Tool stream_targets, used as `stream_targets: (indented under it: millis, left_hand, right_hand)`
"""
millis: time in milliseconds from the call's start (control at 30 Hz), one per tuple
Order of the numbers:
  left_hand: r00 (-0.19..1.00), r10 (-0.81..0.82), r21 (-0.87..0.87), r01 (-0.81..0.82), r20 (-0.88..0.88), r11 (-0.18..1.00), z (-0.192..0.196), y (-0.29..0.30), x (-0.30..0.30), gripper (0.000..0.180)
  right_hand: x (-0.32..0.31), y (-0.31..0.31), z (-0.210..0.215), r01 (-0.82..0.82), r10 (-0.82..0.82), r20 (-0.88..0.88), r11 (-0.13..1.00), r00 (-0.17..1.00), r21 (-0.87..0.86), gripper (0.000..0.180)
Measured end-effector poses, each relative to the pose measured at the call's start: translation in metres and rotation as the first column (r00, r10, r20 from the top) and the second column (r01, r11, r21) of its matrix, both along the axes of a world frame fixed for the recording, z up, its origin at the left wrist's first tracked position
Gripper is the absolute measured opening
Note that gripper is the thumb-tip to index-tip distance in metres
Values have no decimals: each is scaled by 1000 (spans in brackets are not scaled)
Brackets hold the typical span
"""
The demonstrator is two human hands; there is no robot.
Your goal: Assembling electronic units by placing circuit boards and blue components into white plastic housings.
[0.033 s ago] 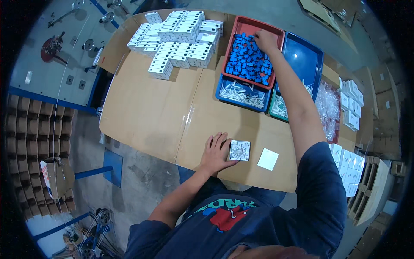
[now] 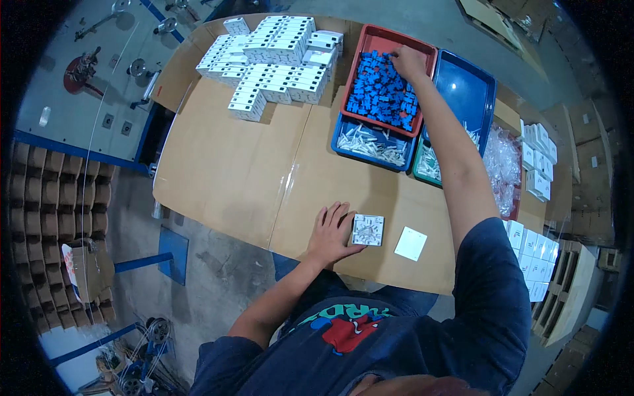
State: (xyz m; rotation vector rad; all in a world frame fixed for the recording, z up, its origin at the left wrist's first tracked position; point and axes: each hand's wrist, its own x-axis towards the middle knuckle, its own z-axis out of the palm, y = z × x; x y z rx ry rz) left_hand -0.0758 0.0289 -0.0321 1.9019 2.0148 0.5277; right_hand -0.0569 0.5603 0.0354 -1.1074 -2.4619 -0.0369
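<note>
Cardboard table (image 2: 231, 165); right hand (image 2: 408, 63) fingertips hidden among blue parts (image 2: 383, 92).

The left hand (image 2: 333, 232) lies flat on the cardboard-covered table (image 2: 231, 165), its fingers touching the left edge of a small square white switch module (image 2: 368, 230). Just beside that module, at its 3 o'clock, lies a plain white square cover plate (image 2: 411, 243). The right hand (image 2: 408, 63) reaches far out toward 12 o'clock into a red tray (image 2: 395, 39) heaped with small blue parts (image 2: 383, 96), fingers curled down among them; whether its grip encloses one cannot be told. At the tray's 9 o'clock stand stacked white boxes (image 2: 277, 56). At its 3 o'clock sits a blue tray (image 2: 465, 86).
</note>
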Motion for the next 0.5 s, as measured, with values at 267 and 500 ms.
stream_targets:
  millis: [267, 500]
  left_hand:
    - [1000, -6, 45, 7, -15, 999, -4, -4, 2, 89]
    - [1000, 2, 109, 0, -19, 994, -7, 0, 1, 87]
  right_hand:
    - [28, -34, 13, -347, -178, -662, 737, 728, -580, 31]
    - [53, -95, 45, -497, -288, -761, 615, 581, -612, 28]
